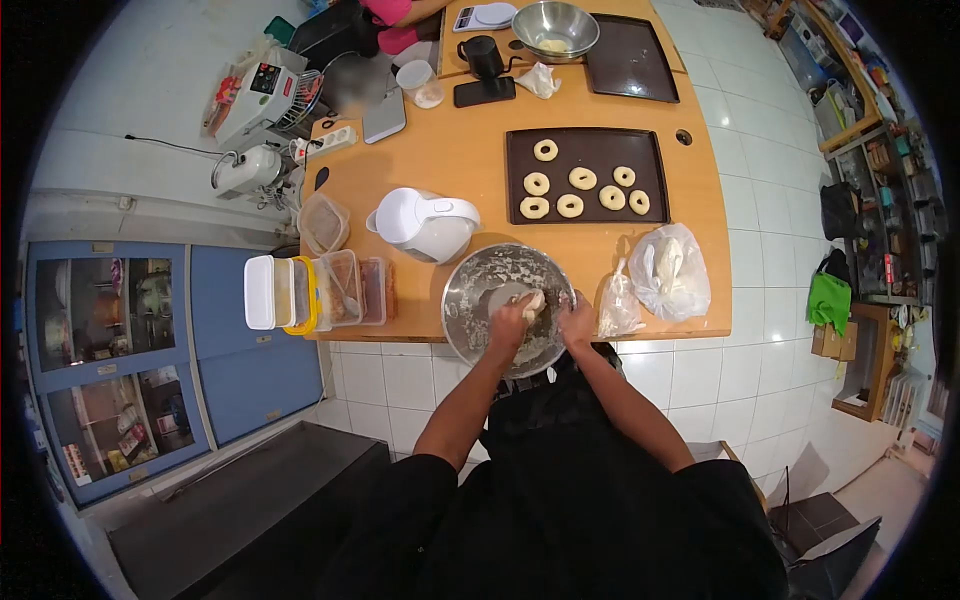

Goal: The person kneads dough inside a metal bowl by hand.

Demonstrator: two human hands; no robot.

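A steel mixing bowl (457, 318) sits at the front edge of the table, its inside smeared with sticky dough and flour. My left hand (510, 322) reaches into it, fingers closed around a pale lump of dough (535, 304). On the bowl's right side, my right hand (575, 322) grips the rim. Just right of that hand lies a clear plastic bag (621, 305) with pale contents, beside a larger bag of dough (672, 270). Behind the bowl, a dark baking tray (615, 147) carries several dough rings (582, 179).
A white electric kettle (425, 225) stands behind the bowl's left side. Plastic tubs (340, 285) line the table's left front. Farther back are a black gooseneck kettle (483, 57), a phone (484, 92), another steel bowl (556, 30) and a second tray (632, 58). Someone's pink sleeve (397, 40) shows there.
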